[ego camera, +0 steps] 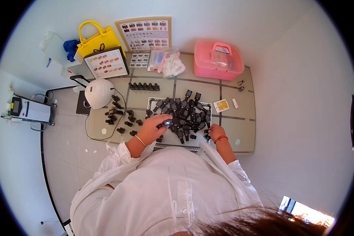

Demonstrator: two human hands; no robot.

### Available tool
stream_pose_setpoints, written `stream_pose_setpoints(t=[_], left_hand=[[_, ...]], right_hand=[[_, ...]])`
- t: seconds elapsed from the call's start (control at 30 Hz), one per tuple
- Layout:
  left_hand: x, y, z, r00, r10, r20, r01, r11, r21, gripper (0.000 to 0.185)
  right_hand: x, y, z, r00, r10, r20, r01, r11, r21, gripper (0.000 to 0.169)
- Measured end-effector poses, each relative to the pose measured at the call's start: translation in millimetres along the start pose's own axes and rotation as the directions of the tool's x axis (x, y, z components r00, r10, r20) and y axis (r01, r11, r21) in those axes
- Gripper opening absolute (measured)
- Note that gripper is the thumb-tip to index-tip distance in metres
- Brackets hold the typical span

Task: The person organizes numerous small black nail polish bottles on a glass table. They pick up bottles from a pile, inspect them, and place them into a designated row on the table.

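Note:
My left hand grips a black nail polish bottle, its cap end with a pale square mark facing up. Below and beyond it, a heap of black nail polish bottles lies jumbled on a white mat with a dark scalloped border. At the heap's right edge is my right hand, fingertips bent beside a few small black bottles; whether it holds one is hidden. To the left, several black bottles stand or lie scattered, and a neat row of them stands farther back.
A white nail lamp with a cord stands at the table's left edge. Behind are framed colour charts, a yellow bag, plastic packets and a pink case. A gold-flake packet and small white bottle lie right.

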State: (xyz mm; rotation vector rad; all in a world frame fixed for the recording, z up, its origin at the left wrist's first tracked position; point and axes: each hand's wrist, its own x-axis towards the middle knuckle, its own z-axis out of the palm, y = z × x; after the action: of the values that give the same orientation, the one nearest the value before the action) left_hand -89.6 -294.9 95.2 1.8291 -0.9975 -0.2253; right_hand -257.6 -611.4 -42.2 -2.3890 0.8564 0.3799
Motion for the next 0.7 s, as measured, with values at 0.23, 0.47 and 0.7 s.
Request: stream_pose_setpoints(t=[0.23,0.47,0.7], left_hand=[[-21,-35,3,0.764,-0.641,0.070,0.619,0.698,-0.359,0.035],[-64,-81,-11,0.658,-0.752,0.048,0.751,0.650,-0.111,0.041],[-111,-111,-7,0.687,-0.721,-0.094,0.697,0.617,0.366,0.048]], right_hand=[[-3,-1,1,1.000,0.000,-0.025,0.001,1.000,0.015,0.016],[-4,2,2,1.000,-0.015,-0.023,0.016,1.000,0.027,0.016],[-6,0,0,0.998,-0.050,-0.035,0.049,0.999,-0.011,0.016]])
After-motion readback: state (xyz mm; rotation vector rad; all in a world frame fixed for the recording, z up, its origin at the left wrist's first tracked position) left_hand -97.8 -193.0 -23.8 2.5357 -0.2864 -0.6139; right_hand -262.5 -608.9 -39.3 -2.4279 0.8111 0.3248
